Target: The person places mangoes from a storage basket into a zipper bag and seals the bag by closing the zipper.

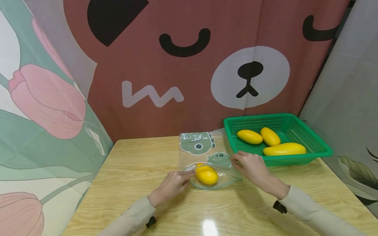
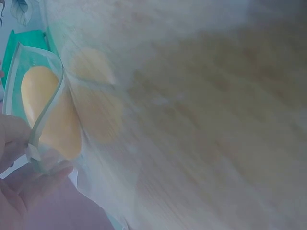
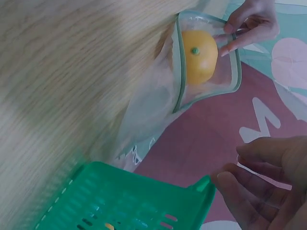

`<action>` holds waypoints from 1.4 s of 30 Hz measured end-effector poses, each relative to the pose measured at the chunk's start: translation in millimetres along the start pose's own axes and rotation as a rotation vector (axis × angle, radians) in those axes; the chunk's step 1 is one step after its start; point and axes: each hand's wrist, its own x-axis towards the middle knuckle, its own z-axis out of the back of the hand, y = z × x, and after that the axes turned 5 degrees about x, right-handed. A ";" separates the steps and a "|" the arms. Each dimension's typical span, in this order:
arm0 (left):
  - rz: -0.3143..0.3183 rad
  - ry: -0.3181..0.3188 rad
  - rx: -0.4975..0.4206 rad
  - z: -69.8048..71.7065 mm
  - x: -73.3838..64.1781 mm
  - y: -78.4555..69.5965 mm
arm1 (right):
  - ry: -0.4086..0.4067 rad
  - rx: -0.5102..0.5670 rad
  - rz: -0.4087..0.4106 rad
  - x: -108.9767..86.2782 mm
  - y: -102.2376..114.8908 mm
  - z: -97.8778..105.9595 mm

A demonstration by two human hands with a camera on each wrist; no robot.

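1. One bag (image 1: 217,160), on the table (image 1: 141,160), mouth parted at the near side, fruit (image 1: 207,176) inside by the rim.
2. Pinches the rim with the left hand (image 1: 174,184); holds the right hand (image 1: 251,167) loosely curled beside the basket (image 1: 289,160), grasping nothing.
3. Looks light, limp and slick, weighted by smooth, probably firm fruit.
4. Best taken by both sides of the rim, or from beneath.
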 end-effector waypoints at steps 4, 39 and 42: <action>-0.003 0.002 -0.009 -0.4 -0.8 0.5 | -0.028 -0.002 0.010 0.2 -4.0 2.5; 0.000 0.016 -0.010 1.0 1.7 -0.5 | -0.018 -0.052 -0.065 4.5 -34.0 18.9; 0.000 0.017 -0.010 1.4 1.2 -0.8 | -0.012 -0.057 -0.072 5.1 -36.3 18.7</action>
